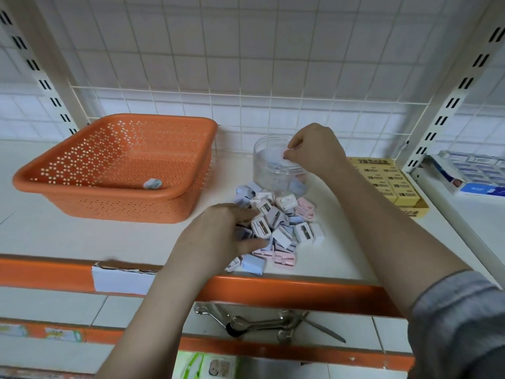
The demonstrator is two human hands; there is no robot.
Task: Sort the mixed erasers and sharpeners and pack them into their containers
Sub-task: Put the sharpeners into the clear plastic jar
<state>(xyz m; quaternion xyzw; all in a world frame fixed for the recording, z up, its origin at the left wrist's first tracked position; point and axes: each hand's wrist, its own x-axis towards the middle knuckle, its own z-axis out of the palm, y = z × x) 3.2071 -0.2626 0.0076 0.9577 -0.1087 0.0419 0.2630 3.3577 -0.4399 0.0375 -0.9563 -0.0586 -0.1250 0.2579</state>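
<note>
A pile of small pastel sharpeners (281,222), white, blue and pink, lies on the white shelf in front of a clear plastic jar (269,168). My left hand (224,236) rests on the left side of the pile, its fingers curled into the sharpeners. My right hand (314,149) hovers over the jar's mouth with fingertips pinched together; whether they hold a piece is not clear. A few sharpeners lie inside the jar. An open yellow box of erasers (388,181) stands to the right of the jar.
An orange perforated basket (82,184) sits at the left with one small wrapped item (153,183) inside. A wire grid backs the shelf. Boxed stationery (478,173) fills the neighbouring shelf at right. Metal spoons and scissors (267,324) lie on the shelf below.
</note>
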